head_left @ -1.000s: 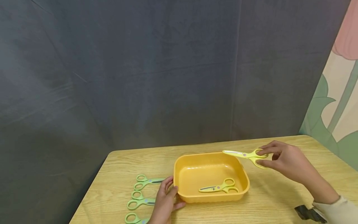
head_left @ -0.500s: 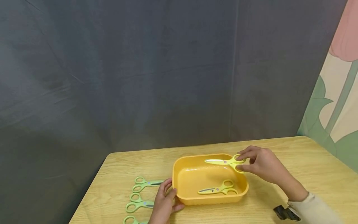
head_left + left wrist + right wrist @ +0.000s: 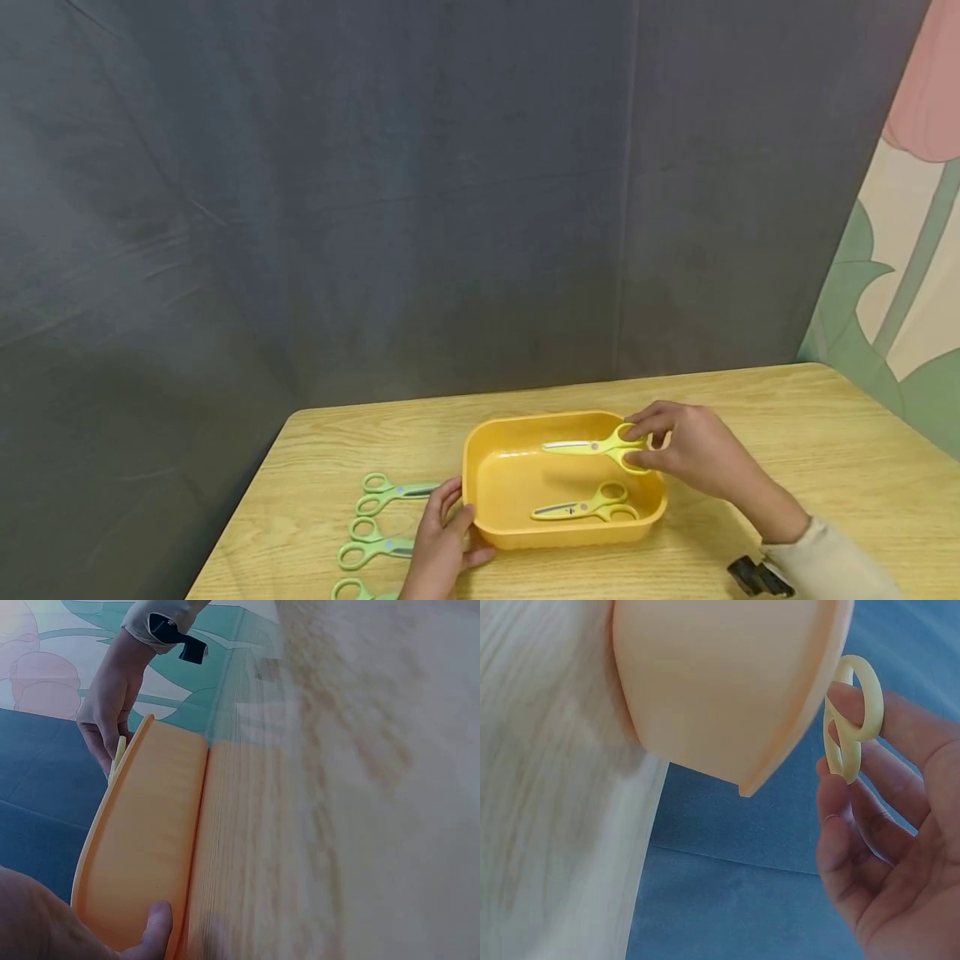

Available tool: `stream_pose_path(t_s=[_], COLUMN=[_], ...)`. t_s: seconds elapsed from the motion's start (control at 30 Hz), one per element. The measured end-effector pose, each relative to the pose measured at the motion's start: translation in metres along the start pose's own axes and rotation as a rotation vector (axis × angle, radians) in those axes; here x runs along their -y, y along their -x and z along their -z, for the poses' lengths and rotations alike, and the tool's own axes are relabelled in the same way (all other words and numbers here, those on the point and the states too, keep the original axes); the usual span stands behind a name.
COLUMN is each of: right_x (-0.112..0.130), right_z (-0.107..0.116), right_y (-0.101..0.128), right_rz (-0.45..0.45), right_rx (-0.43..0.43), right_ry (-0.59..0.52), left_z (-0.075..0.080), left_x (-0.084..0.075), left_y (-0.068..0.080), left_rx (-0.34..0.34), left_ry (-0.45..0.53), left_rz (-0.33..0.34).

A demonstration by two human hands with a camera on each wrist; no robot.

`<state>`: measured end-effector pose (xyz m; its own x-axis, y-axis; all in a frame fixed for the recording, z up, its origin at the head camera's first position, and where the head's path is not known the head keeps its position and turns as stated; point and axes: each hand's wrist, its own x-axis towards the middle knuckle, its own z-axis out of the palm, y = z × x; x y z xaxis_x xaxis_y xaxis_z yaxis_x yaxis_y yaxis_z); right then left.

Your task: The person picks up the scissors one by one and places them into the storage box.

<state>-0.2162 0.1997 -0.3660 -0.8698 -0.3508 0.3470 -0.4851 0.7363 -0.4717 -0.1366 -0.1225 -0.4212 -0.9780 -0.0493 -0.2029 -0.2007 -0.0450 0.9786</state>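
Right hand pinches yellow scissors over tray — left hand steadies tray.

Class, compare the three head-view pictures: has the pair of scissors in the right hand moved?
Yes. The held yellow scissors moved left and down, from beyond the orange tray's right rim to over its inside.

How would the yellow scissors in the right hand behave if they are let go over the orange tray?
The yellow scissors look like stiff plastic, probably light: the right hand lifts them by pinching only the handle loops. They lie flat, so rolling seems unlikely. They might slide slightly on the smooth floor of the orange tray.
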Motion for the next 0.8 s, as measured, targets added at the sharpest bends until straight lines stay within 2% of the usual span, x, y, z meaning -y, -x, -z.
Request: stream_pose_path(t_s=[0.8], right_x=[-0.001], right_z=[-0.013], right_y=[0.003], right_rz=[-0.002], right_rx=[0.043], right_ry=[0.030], left_z=[-0.001], left_x=[0.000], left_y=[-0.003], left_rx=[-0.003], left_ry=[0.000], left_rz=[0.013])
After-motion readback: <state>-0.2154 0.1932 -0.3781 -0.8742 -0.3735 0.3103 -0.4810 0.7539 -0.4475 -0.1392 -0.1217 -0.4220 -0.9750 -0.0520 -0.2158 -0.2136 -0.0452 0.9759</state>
